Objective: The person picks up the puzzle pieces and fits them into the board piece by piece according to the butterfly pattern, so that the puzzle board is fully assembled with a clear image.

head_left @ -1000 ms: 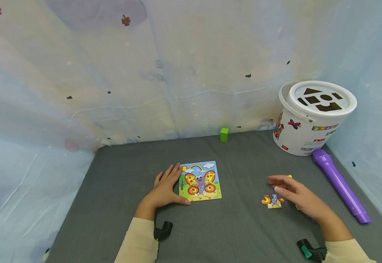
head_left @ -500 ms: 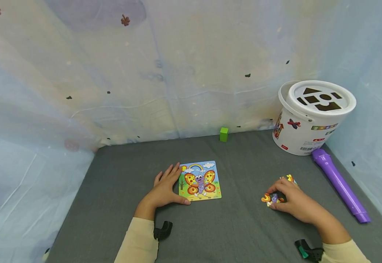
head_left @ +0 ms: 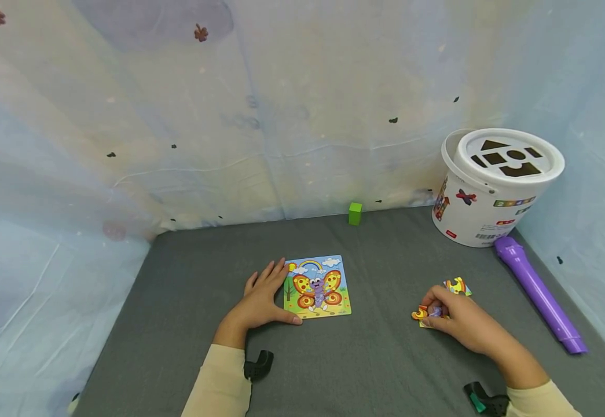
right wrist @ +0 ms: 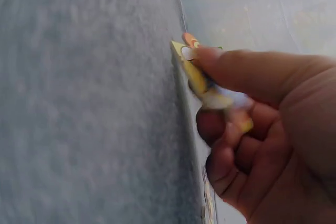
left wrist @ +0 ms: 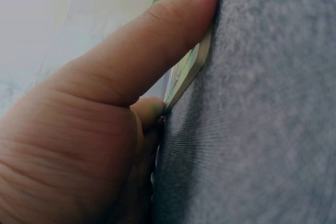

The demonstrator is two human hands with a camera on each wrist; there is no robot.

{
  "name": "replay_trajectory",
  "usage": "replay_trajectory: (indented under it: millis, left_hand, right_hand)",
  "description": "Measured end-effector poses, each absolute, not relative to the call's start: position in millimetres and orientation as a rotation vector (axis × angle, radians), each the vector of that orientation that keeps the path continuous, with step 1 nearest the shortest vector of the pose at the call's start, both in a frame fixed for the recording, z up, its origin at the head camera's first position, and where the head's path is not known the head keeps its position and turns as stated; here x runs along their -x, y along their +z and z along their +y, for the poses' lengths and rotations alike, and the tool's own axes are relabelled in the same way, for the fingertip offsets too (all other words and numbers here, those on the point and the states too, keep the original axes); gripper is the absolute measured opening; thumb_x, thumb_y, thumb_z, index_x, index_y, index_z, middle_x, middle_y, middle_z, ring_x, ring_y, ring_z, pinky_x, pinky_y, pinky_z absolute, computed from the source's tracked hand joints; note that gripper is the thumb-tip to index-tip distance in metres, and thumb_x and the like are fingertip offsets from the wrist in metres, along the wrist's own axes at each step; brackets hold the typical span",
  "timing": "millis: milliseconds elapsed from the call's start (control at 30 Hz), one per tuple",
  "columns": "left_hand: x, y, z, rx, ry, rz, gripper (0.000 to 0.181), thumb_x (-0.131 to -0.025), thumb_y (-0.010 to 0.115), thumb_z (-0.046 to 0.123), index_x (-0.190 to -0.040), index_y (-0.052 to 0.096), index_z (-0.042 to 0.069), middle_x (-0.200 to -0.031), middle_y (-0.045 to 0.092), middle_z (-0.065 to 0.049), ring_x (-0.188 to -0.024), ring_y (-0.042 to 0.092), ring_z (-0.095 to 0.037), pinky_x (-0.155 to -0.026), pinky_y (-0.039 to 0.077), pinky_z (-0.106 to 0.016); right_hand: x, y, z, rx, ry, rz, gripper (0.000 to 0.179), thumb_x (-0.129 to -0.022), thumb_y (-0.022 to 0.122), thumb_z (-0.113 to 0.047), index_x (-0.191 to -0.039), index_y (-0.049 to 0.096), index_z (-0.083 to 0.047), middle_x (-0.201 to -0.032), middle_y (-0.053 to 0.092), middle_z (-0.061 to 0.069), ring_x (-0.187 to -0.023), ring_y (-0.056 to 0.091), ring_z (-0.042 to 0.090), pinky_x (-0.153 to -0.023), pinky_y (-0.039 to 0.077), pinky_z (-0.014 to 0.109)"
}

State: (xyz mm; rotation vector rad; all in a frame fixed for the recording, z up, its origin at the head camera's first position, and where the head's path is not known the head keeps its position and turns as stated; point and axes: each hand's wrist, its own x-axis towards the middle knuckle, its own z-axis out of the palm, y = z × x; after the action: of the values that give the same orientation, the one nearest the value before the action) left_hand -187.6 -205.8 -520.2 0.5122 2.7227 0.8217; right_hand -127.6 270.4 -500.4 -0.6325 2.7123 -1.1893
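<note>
A square butterfly picture puzzle [head_left: 310, 307] lies flat on the grey cloth. My left hand [head_left: 261, 301] rests at its left side, fingers spread and straight, the thumb touching the lower left corner. In the left wrist view that thumb [left wrist: 152, 40] lies along the board's pale edge [left wrist: 191, 77]. Off to the right, my right hand [head_left: 466, 321] pinches a small puzzle piece [head_left: 419, 313] with orange, purple and yellow print between thumb and fingers. The right wrist view shows this piece [right wrist: 195, 77] tilted up off the cloth, partly blurred. Another puzzle piece [head_left: 457, 285] lies just behind the hand.
A white bucket [head_left: 481, 214] with a shape-hole lid stands at the back right. Along the right edge lies a purple toy microphone [head_left: 542, 295]. A green block [head_left: 355, 214] sits at the back edge, before the hanging cloth wall [head_left: 281, 116].
My right hand has come down onto the small piece, pinched it and tilted it up slightly to the left. More of the piece behind shows. The left hand has stayed put.
</note>
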Motion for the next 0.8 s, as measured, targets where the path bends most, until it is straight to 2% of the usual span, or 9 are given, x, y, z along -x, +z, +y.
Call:
replay_trajectory:
  millis: [100, 267, 533, 667, 800]
  left_hand:
    - [187.1, -519.4, -205.5, -0.514, 0.822, 2.72, 0.139, -0.071, 0.096, 0.069, -0.176, 0.021, 0.017, -0.182, 0.005, 0.003, -0.166, -0.002, -0.024, -0.126, -0.006, -0.061]
    - [187.1, -519.8, -205.8, -0.523, 0.824, 2.727, 0.138, -0.071, 0.096, 0.069, -0.176, 0.022, 0.016, -0.182, 0.006, 0.002, -0.166, -0.001, -0.025, -0.126, -0.006, -0.062]
    - [187.3, -521.8, -206.5, -0.53, 0.843, 2.724, 0.139, -0.071, 0.096, 0.068, -0.176, 0.021, 0.016, -0.182, 0.007, 0.001, -0.166, 0.0, -0.026, -0.126, -0.004, -0.061]
    - [186.6, -520.4, -206.4, -0.528, 0.847, 2.719, 0.14, -0.071, 0.097, 0.068, -0.176, 0.021, 0.016, -0.182, 0.007, 0.001, -0.166, -0.001, -0.026, -0.126, -0.005, -0.061]
    - [186.2, -519.7, -206.3, -0.524, 0.857, 2.715, 0.139, -0.071, 0.096, 0.068, -0.176, 0.021, 0.016, -0.182, 0.007, 0.001, -0.166, -0.001, -0.026, -0.126, -0.006, -0.061]
  right_hand:
    - [126.7, -498.8, 267.7, 0.637, -1.226, 2.702, 0.01, -0.104, 0.076, -0.01, -0.11, 0.074, -0.017, -0.093, 0.066, -0.009, -0.078, 0.057, 0.006, -0.065, 0.05, 0.029]
    - [125.3, -498.6, 261.5, 0.685, -1.276, 2.716, 0.014, -0.105, 0.075, -0.008, -0.116, 0.079, -0.017, -0.101, 0.072, -0.011, -0.082, 0.062, 0.006, -0.068, 0.054, 0.029]
    - [126.5, -500.9, 244.5, 0.739, -1.386, 2.714, 0.014, -0.103, 0.076, -0.004, -0.111, 0.077, -0.016, -0.098, 0.072, -0.011, -0.081, 0.065, 0.008, -0.065, 0.054, 0.029]
    - [129.4, -501.7, 234.4, 0.691, -1.409, 2.702, 0.013, -0.104, 0.076, -0.006, -0.115, 0.076, -0.014, -0.101, 0.072, -0.01, -0.082, 0.065, 0.01, -0.066, 0.055, 0.03]
    - [134.0, -502.4, 224.2, 0.642, -1.431, 2.666, 0.015, -0.104, 0.077, -0.009, -0.119, 0.076, -0.011, -0.101, 0.073, -0.007, -0.076, 0.065, 0.011, -0.062, 0.055, 0.031]
